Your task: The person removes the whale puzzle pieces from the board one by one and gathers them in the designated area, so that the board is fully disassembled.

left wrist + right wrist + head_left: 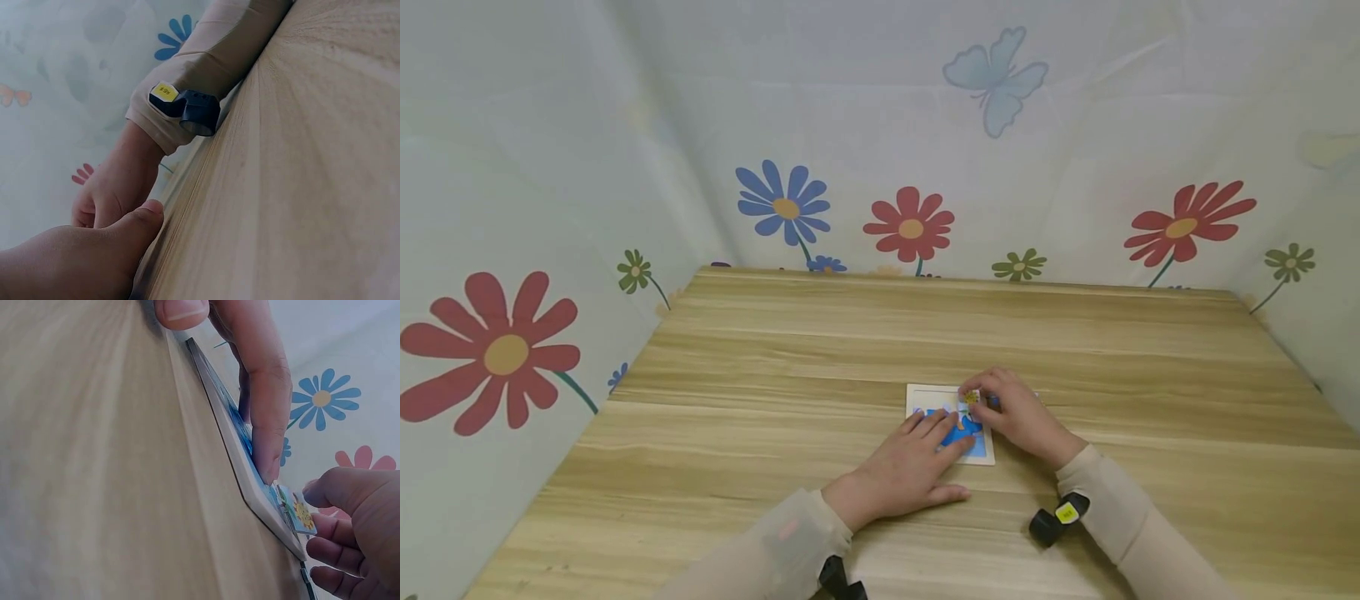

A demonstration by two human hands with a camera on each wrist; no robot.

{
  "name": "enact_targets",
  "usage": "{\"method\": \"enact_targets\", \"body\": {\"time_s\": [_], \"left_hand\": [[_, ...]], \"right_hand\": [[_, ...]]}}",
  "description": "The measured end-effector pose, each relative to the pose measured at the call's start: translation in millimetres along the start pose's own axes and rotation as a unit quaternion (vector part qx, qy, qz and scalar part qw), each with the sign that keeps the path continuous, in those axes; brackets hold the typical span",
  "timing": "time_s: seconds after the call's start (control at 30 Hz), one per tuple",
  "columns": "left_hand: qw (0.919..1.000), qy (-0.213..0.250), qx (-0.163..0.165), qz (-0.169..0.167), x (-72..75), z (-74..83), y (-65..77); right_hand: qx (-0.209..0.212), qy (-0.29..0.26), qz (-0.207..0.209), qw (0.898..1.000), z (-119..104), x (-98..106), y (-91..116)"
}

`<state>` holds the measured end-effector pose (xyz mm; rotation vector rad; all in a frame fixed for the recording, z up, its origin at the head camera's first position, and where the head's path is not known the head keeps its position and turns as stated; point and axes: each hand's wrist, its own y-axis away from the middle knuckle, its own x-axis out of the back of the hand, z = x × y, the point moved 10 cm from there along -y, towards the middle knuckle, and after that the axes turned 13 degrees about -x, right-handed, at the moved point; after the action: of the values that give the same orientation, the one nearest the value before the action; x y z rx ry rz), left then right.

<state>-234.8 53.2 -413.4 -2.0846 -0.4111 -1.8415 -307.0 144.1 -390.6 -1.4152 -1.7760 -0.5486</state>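
Note:
A small puzzle board (pixel 913 395) with a pale rim and a blue picture lies flat on the wooden table. My left hand (pixel 906 467) rests on it, fingers spread over the picture and thumb out on the wood. At the board's far right corner my right hand (pixel 1021 417) pinches a puzzle piece (pixel 972 397) with a yellow sun-like print. The right wrist view shows this puzzle piece (pixel 302 514) tilted up at the board's end, close by the left fingertip. The left hand covers much of the picture.
Something small and blue (pixel 995 401) shows on the table behind the right fingers. The wooden table (pixel 775 333) runs back to a white curtain (pixel 850 108) printed with flowers and a butterfly. A black camera (pixel 1058 518) is strapped to the right wrist.

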Motion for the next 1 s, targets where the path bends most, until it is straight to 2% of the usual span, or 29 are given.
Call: {"method": "enact_targets", "body": {"time_s": [0.43,0.67,1.0], "left_hand": [[0.9998,-0.020,0.005,-0.001,0.5,-0.2,-1.2],[0.9999,-0.012,0.002,0.006,2.3,0.9,-1.2],[1.0000,-0.005,0.002,-0.002,0.1,0.5,-0.3]], "right_hand": [[-0.022,-0.026,0.047,0.998,2,13,-1],[-0.037,-0.060,0.037,0.997,4,23,-2],[-0.073,-0.069,0.022,0.995,11,49,-6]]}}
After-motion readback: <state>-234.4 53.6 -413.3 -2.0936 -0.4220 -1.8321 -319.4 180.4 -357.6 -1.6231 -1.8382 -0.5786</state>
